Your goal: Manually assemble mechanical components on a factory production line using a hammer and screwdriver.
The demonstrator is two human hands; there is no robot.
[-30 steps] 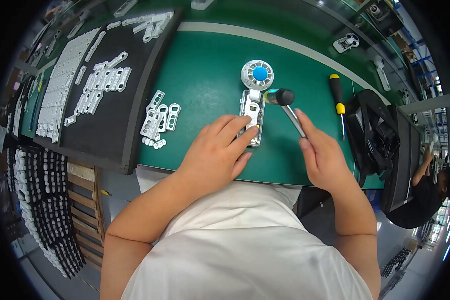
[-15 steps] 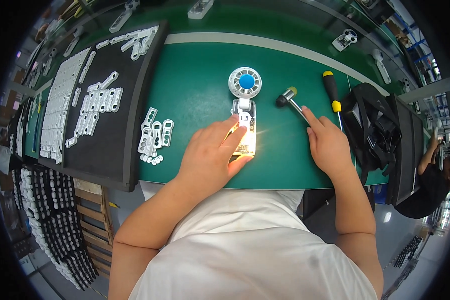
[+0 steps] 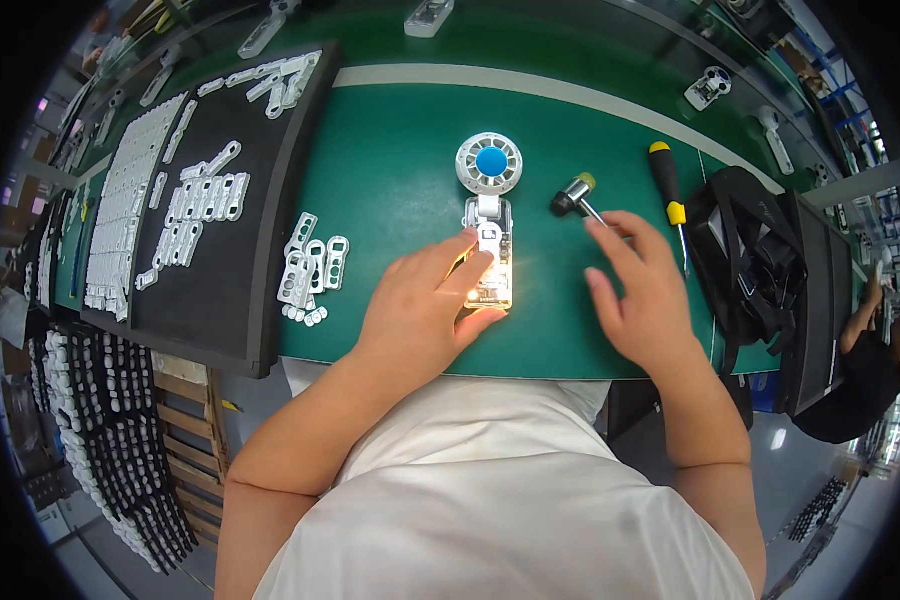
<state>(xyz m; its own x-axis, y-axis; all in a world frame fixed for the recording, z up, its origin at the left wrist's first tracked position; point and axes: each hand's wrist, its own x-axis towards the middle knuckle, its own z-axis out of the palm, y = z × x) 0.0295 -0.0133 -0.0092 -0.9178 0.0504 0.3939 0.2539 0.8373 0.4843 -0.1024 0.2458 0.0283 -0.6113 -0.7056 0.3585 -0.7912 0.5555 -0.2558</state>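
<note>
A handheld fan lies on the green tabletop, its round white head with a blue centre pointing away from me. Its clear lower body glows with yellow light and carries a white strip-shaped cover piece. My left hand holds the body from the left, fingertips on the cover piece and thumb at the bottom end. To the right lies a small mallet with a black and a yellow-green face. My right hand is over the handle end, thumb and fingers apart; the handle's end is hidden beneath the fingers.
White cover pieces and small caps lie left of the fan. A black tray with rows of white parts stands farther left. At right are a yellow-black screwdriver and a black bag. Fans lie along the far belt.
My right hand has loosened from the mallet handle, its thumb and fingers spreading apart. The mallet has hardly moved. My left hand stays on the fan.
</note>
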